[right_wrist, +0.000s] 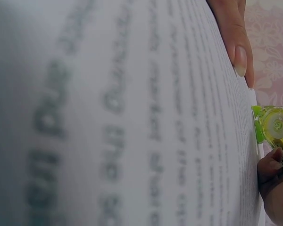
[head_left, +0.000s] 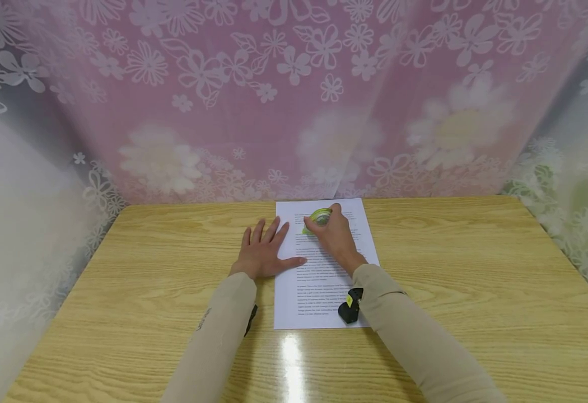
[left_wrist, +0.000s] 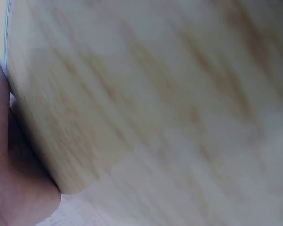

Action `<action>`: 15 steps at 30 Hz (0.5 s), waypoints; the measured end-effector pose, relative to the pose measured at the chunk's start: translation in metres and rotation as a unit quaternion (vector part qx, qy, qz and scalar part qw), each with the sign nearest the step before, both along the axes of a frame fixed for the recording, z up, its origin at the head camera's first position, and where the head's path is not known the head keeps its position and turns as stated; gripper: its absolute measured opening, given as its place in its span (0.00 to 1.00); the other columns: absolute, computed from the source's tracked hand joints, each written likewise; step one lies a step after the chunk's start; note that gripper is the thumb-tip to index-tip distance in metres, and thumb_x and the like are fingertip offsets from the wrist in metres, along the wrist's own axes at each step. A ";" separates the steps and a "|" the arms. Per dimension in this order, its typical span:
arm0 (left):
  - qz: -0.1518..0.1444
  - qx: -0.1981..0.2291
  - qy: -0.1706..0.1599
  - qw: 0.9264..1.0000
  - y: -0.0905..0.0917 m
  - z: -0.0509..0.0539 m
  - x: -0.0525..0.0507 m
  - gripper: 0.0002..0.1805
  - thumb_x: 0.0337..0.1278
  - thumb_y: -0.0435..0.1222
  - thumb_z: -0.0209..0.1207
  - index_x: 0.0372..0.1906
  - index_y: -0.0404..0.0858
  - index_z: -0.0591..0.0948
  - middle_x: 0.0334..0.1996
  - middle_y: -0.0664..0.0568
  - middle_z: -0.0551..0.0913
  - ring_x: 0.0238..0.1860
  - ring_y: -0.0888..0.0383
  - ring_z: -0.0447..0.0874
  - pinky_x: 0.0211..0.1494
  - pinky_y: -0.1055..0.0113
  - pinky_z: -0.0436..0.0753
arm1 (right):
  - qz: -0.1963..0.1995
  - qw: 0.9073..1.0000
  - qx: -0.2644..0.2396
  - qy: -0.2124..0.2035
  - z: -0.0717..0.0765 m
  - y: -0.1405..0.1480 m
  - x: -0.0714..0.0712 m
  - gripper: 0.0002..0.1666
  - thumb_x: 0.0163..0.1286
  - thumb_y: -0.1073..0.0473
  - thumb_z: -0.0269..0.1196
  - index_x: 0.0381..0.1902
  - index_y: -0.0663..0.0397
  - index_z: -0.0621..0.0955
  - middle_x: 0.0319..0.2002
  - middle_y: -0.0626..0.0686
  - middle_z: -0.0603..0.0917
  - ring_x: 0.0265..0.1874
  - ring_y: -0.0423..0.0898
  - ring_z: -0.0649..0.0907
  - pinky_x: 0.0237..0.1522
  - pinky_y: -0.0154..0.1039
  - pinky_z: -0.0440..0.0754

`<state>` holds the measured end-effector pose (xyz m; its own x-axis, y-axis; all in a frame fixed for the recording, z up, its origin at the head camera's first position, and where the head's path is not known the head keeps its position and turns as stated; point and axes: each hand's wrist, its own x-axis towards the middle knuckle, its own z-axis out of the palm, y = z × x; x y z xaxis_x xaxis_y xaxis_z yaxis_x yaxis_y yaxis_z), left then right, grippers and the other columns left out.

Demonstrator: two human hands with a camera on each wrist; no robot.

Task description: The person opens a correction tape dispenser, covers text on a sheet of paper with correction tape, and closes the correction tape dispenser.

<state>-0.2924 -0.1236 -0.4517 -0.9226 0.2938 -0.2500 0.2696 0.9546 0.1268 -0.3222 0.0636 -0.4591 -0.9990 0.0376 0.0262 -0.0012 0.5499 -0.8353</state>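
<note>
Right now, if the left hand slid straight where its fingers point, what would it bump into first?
Probably the pink flowery backdrop. The left hand would cross only table and paper before it, though any gap behind the table's edge is unclear.

The person wears a long beige fabric left sleeve with small dark lettering, a matching right sleeve, and a black, yellow-labelled device at the right wrist.
</note>
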 end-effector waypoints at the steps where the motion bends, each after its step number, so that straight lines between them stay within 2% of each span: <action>1: 0.001 0.003 0.000 1.000 0.000 -0.001 0.000 0.54 0.48 0.78 0.38 0.77 0.56 0.41 0.76 0.58 0.35 0.74 0.48 0.28 0.71 0.45 0.34 | 0.000 1.000 0.001 -0.001 0.000 0.000 0.000 0.38 0.63 0.42 0.64 0.57 0.63 0.62 0.41 0.60 0.77 0.38 0.52 0.80 0.43 0.45 0.78; 8: 0.007 0.006 -0.004 1.000 -0.002 -0.013 -0.007 0.55 0.44 0.79 0.37 0.76 0.60 0.38 0.75 0.61 0.31 0.74 0.51 0.24 0.70 0.46 0.29 | 0.005 1.000 0.001 -0.003 0.001 0.003 0.000 0.39 0.64 0.42 0.64 0.56 0.63 0.62 0.40 0.60 0.77 0.37 0.52 0.80 0.40 0.44 0.78; 15: 0.008 0.011 -0.005 1.000 -0.002 -0.014 -0.009 0.56 0.43 0.80 0.36 0.76 0.60 0.38 0.75 0.61 0.31 0.74 0.51 0.23 0.70 0.46 0.28 | 0.006 1.000 -0.001 -0.003 0.000 0.005 0.000 0.39 0.63 0.42 0.64 0.56 0.63 0.62 0.39 0.59 0.77 0.36 0.52 0.80 0.40 0.45 0.78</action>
